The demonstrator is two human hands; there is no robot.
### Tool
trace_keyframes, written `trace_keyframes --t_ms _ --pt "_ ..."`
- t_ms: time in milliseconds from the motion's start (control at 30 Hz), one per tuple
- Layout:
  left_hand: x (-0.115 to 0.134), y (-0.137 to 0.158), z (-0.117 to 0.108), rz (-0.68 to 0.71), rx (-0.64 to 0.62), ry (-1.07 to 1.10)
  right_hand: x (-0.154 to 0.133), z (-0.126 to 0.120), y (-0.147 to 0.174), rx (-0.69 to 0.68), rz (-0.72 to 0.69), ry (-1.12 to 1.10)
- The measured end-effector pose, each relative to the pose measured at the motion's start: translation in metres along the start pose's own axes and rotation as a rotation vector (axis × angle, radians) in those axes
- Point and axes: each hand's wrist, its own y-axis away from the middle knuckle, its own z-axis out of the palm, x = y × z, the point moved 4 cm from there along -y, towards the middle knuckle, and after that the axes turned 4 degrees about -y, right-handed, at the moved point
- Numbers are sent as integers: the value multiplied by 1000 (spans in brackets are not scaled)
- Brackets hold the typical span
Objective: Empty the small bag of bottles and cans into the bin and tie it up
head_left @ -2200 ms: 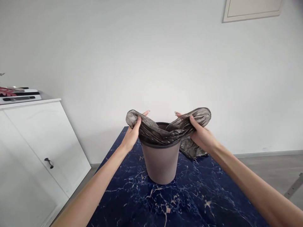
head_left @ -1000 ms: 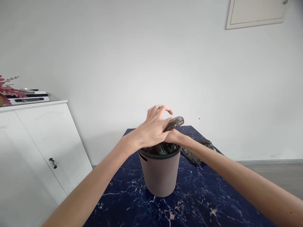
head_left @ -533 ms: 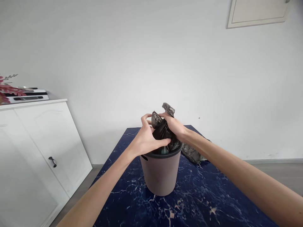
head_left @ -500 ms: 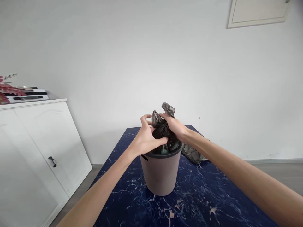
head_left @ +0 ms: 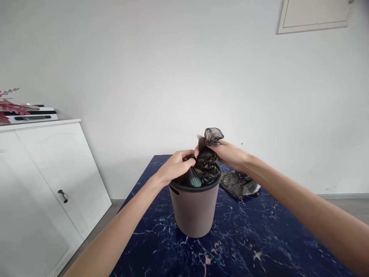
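Observation:
A thin black trash bag (head_left: 209,158) bunches up out of a taupe trash can (head_left: 194,213) with a dark rim. Through the stretched plastic a greenish item shows inside the can. My left hand (head_left: 179,166) pinches a fold of the bag over the left side of the opening. Higher and to the right, my right hand (head_left: 226,151) is closed around the gathered neck, and a crumpled tuft sticks up above it. Part of the right fingers is hidden behind the plastic.
The can stands on a blue marble-patterned table (head_left: 161,246). Behind it to the right lies another crumpled black plastic bag (head_left: 240,184). A white cabinet (head_left: 43,184) is at the left, and a white wall (head_left: 138,77) rises behind the table.
My left hand has gone from spread fingers beside the bag to a pinch on it, lower down. My right hand has shifted right with the bag's top, exposing more of the greenish item.

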Motion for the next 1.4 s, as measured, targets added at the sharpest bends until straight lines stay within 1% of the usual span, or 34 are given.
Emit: trace_keyframes --t_ms 67,133,233,300,367,467,567,633,700,800,867,933,1000,1100,1200,1300,1400 --pt "4 1 2 -29 -61 66 0 -2 1 37 -15 13" --pt "7 2 5 -68 -92 71 1 -3 1 67 -14 32" --pt "8 2 8 -105 -56 -32 4 -2 2 67 9 39" --pt "6 1 9 -86 -32 -55 5 -2 3 52 19 26" --pt "4 -1 9 -40 -22 -34 5 -4 5 33 25 5" --pt "-2 -5 5 -10 -10 -24 1 -8 9 -35 10 1" --pt "-6 -7 4 -47 -12 -3 -4 -10 15 -148 -28 115" --pt "-7 -7 4 -62 15 22 -7 -10 20 -207 -35 190" --pt "-8 -8 5 -71 22 66 -11 -10 23 -233 -30 225" --pt "-11 -9 7 -103 -32 154 -15 -10 25 -256 -32 287" --pt "-13 -10 7 -121 -47 175 -17 -9 26 -287 -62 353" --pt "-14 -11 4 -122 -30 166 -17 -9 26 -305 -93 414" --pt "-13 -11 1 -114 -3 148 -15 -10 25 -258 -126 474" --pt "-10 -10 -2 -105 37 105 -9 -12 24 -107 -140 550" --pt "-6 -7 -3 -85 68 48 -4 -14 22 41 -164 672" --pt "-1 -4 -1 -64 72 -14 1 -11 21 171 -285 752" --pt "7 1 3 12 22 -109 7 -8 22 316 -485 739"
